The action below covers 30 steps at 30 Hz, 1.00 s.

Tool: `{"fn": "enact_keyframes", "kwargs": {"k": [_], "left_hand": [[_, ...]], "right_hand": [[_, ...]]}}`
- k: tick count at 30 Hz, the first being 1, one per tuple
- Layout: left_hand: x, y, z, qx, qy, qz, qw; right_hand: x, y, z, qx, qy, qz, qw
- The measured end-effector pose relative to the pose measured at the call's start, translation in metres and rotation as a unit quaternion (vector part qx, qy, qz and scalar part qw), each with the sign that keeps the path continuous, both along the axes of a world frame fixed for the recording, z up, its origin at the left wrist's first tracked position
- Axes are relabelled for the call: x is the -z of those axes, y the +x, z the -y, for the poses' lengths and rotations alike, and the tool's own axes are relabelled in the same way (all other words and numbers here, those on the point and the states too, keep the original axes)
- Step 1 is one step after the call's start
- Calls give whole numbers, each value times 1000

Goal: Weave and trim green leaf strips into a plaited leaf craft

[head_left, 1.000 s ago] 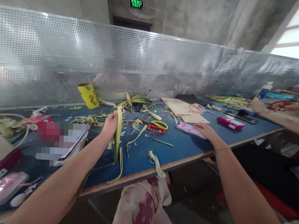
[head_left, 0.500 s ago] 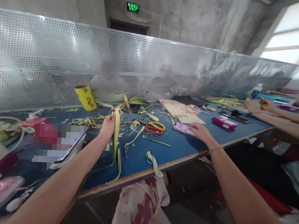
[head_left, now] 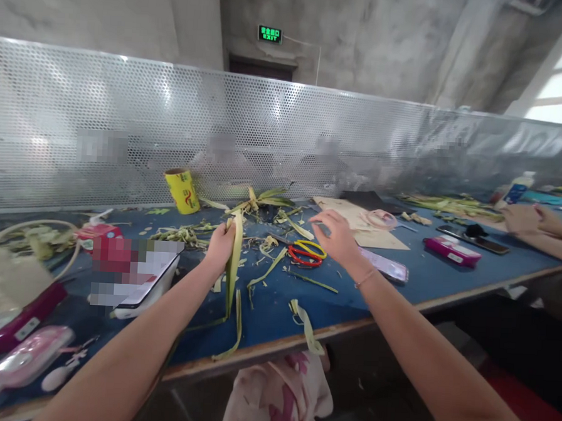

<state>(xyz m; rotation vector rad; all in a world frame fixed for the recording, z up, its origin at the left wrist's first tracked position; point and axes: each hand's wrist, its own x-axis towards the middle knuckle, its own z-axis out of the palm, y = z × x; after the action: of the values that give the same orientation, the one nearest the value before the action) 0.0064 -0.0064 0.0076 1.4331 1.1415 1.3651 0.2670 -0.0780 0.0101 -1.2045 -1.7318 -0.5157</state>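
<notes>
At the left, the left hand (head_left: 220,245) has its fingers closed around a long pale-green leaf strip (head_left: 234,258), which reaches down toward the blue table (head_left: 267,310). Next lie the scissors (head_left: 307,254), red and yellow handled, near the right hand (head_left: 338,237), whose fingers are loosely curled and part open, nothing visible between them. Further right, a phone (head_left: 387,267) lies partly behind that wrist
</notes>
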Motion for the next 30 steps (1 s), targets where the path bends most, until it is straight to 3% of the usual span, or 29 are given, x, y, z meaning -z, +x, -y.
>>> {"fn": "enact_keyframes", "kwargs": {"k": [4,9,16,24,30], "left_hand": [[1,-1,1,-1,-10,-32,999],[2,-2,2,-12,23,-68,997],[5,0,1,-15,47,-93,994],[0,4,7,-35,89,-154,983],[-3,4,11,-47,139,-223,964]], "right_hand": [[-12,-57,-26,-46,-1,42,998],[-8,-101,-40,-70,22,144,987],[10,-103,-29,-67,-21,164,984],[13,-112,-22,-125,-106,24,986],[13,-114,-20,-165,-110,-37,979]]}}
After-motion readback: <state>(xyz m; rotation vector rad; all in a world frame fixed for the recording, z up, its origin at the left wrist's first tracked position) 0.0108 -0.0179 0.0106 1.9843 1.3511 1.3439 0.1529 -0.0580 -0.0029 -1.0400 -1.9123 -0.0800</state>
